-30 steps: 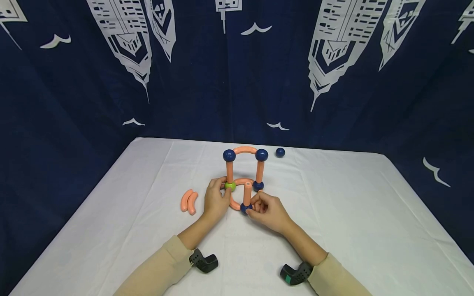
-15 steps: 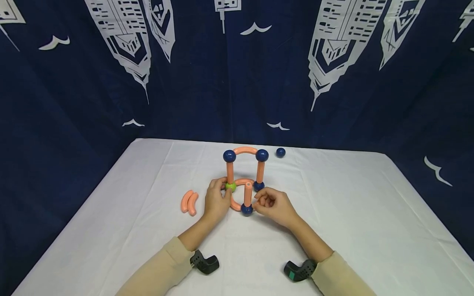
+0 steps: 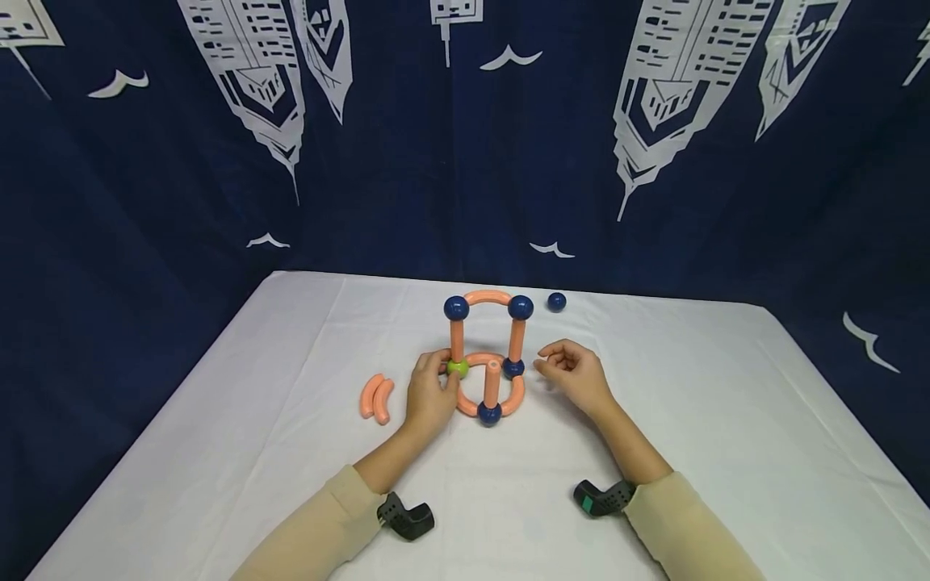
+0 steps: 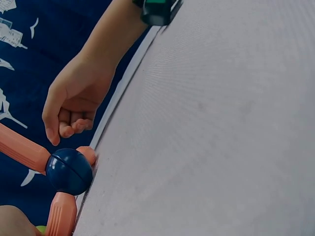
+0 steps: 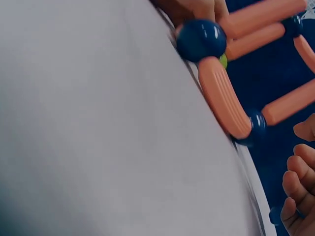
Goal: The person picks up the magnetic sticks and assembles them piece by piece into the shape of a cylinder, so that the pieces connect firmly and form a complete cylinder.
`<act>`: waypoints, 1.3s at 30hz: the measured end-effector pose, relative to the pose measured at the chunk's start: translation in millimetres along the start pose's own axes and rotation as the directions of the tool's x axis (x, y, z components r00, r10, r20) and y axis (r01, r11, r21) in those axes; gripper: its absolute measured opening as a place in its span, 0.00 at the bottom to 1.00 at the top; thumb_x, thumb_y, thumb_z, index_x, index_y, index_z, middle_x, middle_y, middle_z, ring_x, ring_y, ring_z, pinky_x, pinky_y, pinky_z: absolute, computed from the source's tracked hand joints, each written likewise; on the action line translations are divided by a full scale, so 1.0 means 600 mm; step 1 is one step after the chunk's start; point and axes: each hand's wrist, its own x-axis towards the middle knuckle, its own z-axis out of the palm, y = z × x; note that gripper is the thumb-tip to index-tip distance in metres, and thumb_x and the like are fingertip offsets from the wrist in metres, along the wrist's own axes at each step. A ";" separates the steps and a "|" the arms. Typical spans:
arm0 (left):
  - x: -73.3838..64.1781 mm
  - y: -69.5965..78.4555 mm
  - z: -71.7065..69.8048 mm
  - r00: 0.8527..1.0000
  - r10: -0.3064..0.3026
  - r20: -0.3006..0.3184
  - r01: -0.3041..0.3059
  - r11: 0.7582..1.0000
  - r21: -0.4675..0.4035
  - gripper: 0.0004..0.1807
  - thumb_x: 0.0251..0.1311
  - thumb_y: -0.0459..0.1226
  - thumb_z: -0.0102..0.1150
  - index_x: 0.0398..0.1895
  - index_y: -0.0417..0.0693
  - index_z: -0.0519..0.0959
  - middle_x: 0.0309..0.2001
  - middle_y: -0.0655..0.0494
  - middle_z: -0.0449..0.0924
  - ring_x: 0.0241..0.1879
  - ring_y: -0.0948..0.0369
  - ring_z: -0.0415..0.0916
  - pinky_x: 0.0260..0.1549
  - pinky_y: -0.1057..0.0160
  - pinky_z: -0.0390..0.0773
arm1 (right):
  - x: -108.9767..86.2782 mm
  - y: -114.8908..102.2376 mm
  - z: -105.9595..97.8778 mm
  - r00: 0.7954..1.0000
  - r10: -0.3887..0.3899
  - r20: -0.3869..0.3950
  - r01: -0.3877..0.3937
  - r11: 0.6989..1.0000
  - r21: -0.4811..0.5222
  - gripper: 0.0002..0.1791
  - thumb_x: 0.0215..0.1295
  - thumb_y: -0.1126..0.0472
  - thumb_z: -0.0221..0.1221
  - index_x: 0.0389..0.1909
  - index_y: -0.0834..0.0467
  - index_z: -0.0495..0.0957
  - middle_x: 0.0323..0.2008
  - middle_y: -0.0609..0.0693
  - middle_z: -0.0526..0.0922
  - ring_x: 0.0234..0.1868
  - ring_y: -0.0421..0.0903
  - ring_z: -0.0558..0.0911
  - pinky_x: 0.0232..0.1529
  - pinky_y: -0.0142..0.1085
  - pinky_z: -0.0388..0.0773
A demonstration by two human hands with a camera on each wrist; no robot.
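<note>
A structure of peach rods and balls stands on the table. Its base has curved rods joining a green ball [image 3: 458, 368], a front blue ball [image 3: 490, 414] and a right blue ball [image 3: 513, 368]. An upright rod [image 3: 492, 386] with a bare top rises from the front ball. Two rear uprights carry blue balls [image 3: 456, 307], bridged by a curved rod [image 3: 488, 297]. My left hand [image 3: 432, 395] holds the green ball between thumb and fingers. To the right of the structure, my right hand [image 3: 579, 378] hovers with loosely bent fingers, holding nothing.
Two loose curved rods [image 3: 382, 401] lie side by side left of my left hand. A single blue ball [image 3: 556, 302] sits near the table's back edge. White cloth covers the table [image 3: 690, 420], and a dark blue curtain [image 3: 450, 177] hangs behind.
My right hand has let go near the front blue ball and moved right and away from me, clear of the structure. My left hand stays at the green ball.
</note>
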 end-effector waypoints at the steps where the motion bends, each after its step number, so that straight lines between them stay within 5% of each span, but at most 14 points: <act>1: 0.000 0.000 0.000 1.000 0.001 0.000 -0.001 1.000 -0.001 0.19 0.60 0.27 0.60 0.55 0.36 0.76 0.49 0.45 0.74 0.48 0.51 0.74 0.50 0.53 0.74 | 0.006 0.003 -0.003 1.000 0.012 -0.015 -0.012 1.000 -0.014 0.10 0.60 0.67 0.65 0.39 0.69 0.80 0.24 0.48 0.76 0.23 0.37 0.72 0.23 0.27 0.69; 20: -0.002 -0.002 0.001 1.000 0.000 -0.013 0.000 1.000 -0.020 0.19 0.58 0.27 0.60 0.54 0.36 0.76 0.49 0.46 0.74 0.47 0.52 0.75 0.50 0.53 0.75 | 0.129 0.000 -0.032 0.977 0.110 -0.183 -0.132 0.985 -0.110 0.12 0.59 0.62 0.64 0.38 0.67 0.78 0.26 0.46 0.76 0.27 0.36 0.71 0.29 0.25 0.68; 33: 0.003 0.000 0.000 1.000 -0.011 -0.008 0.011 1.000 -0.015 0.18 0.59 0.27 0.61 0.54 0.37 0.77 0.49 0.46 0.74 0.46 0.52 0.75 0.49 0.53 0.74 | 0.177 0.018 -0.033 0.928 0.235 -0.289 -0.275 0.955 -0.109 0.18 0.59 0.60 0.62 0.47 0.67 0.77 0.33 0.49 0.73 0.32 0.40 0.70 0.35 0.29 0.66; 39: 0.001 -0.003 0.001 1.000 -0.012 -0.013 0.012 1.000 -0.006 0.18 0.58 0.27 0.61 0.54 0.38 0.77 0.48 0.47 0.75 0.46 0.53 0.75 0.49 0.53 0.74 | 0.181 0.039 -0.027 0.916 0.282 -0.286 -0.333 0.931 -0.149 0.25 0.61 0.58 0.61 0.56 0.67 0.73 0.46 0.58 0.74 0.44 0.50 0.72 0.45 0.38 0.68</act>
